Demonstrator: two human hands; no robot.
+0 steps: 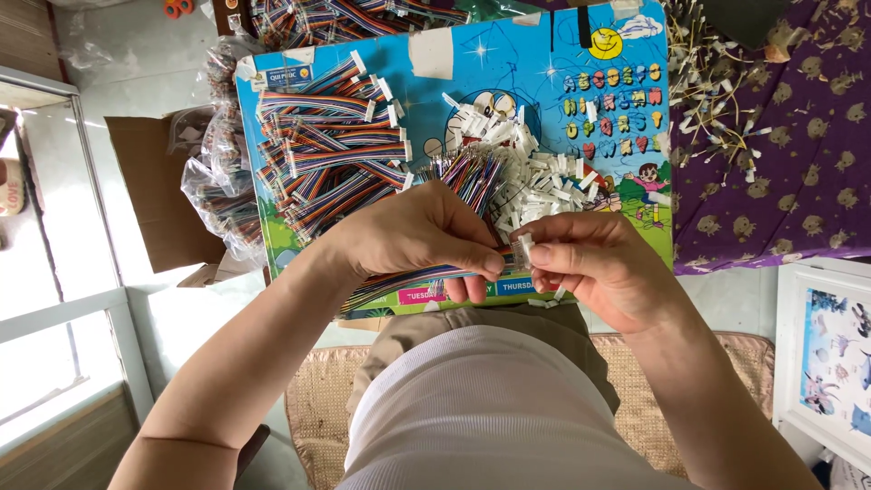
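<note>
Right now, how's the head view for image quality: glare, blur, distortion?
Head view: even daylight, soft shadows. The pale floor at upper left is close to blown out. Left hand, right hand and the rainbow ribbon cable they pinch are fairly sharp; the small white connector at the fingertips is hard to resolve. Wide-angle lens bends the blue board edges and stretches the forearms.

both forearms angled inward, left hand [426, 238] and right hand [594, 263] meeting fingertip to fingertip, fingers curled, pinching.
</note>
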